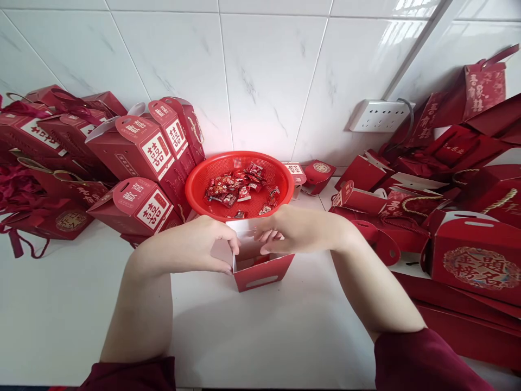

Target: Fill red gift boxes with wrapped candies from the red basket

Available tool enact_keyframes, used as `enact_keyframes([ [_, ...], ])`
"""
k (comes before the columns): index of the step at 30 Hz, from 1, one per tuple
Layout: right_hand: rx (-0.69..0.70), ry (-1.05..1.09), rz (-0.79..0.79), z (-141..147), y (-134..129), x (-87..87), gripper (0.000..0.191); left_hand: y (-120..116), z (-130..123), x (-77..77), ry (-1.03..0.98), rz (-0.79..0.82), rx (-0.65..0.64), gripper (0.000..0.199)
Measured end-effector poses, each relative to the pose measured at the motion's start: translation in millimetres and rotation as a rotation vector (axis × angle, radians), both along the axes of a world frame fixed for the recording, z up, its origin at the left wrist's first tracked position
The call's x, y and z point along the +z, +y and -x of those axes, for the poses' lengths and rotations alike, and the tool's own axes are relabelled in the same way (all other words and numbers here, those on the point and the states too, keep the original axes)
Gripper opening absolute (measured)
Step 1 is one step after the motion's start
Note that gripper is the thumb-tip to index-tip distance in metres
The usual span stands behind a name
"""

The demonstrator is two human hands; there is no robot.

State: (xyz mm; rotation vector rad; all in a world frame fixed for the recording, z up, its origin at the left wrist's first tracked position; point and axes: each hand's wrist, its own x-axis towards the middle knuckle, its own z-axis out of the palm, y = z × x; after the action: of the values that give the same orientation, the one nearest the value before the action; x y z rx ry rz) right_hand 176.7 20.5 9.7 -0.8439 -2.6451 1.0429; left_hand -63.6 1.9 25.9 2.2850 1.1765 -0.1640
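Observation:
A red cardboard gift box (260,276) stands on the white table in front of me, its top unfolded and its inside facing up. My left hand (203,244) grips the box's left wall, thumb low on the outside and fingertips at the upper edge. Over the opening hovers my right hand (288,233), its fingers loosely curled down into the box with a gap to the thumb; I see nothing between them. Something red lies inside the box, partly hidden. Just behind is a red plastic basket (191,190) with wrapped candies (234,187) in it.
Finished-looking red gift boxes (130,144) are stacked at the left against the tiled wall. More red boxes and bags (476,255) crowd the right side. A white power strip (380,115) is on the wall. Two small boxes (319,176) sit right of the basket.

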Motion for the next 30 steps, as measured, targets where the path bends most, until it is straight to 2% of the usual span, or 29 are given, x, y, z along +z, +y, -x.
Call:
enact_keyframes([
  [3, 0.036, 0.089, 0.054, -8, 9, 4.9, 0.022, -1, -1, -0.3, 0.02, 0.008, -0.015, 0.019],
  [6, -0.135, 0.159, -0.032, -16, 32, 8.8, 0.022, -3, -1, -1.3, 0.019, -0.008, -0.037, 0.023],
  [9, -0.261, 0.009, -0.13, -13, 65, 4.5, 0.024, -10, -3, -2.0, 0.001, 0.006, -0.117, 0.021],
  [13, -0.138, -0.448, -0.131, 14, 110, -20.4, 0.027, -32, -9, -1.9, -0.052, 0.083, -0.272, 0.015],
  [17, -0.085, -0.665, -0.127, 50, 140, -55.6, 0.037, -50, -14, -0.6, -0.01, 0.137, -0.309, 0.02],
  [20, -0.023, -0.731, -0.123, 70, 150, -71.9, 0.059, -52, -12, 0.9, 0.017, 0.128, -0.29, 0.025],
  [23, 0.093, -0.67, -0.128, 82, 151, -75.8, 0.076, -49, -8, 2.4, 0.021, 0.107, -0.258, 0.026],
  [27, 0.21, -0.61, -0.122, 92, 143, -77.5, 0.068, -45, -8, 3.3, 0.052, 0.062, -0.192, 0.029],
  [30, 0.191, -0.644, -0.118, 93, 140, -83.2, 0.053, -37, -7, 1.4, 0.01, 0.068, -0.16, 0.02],
])
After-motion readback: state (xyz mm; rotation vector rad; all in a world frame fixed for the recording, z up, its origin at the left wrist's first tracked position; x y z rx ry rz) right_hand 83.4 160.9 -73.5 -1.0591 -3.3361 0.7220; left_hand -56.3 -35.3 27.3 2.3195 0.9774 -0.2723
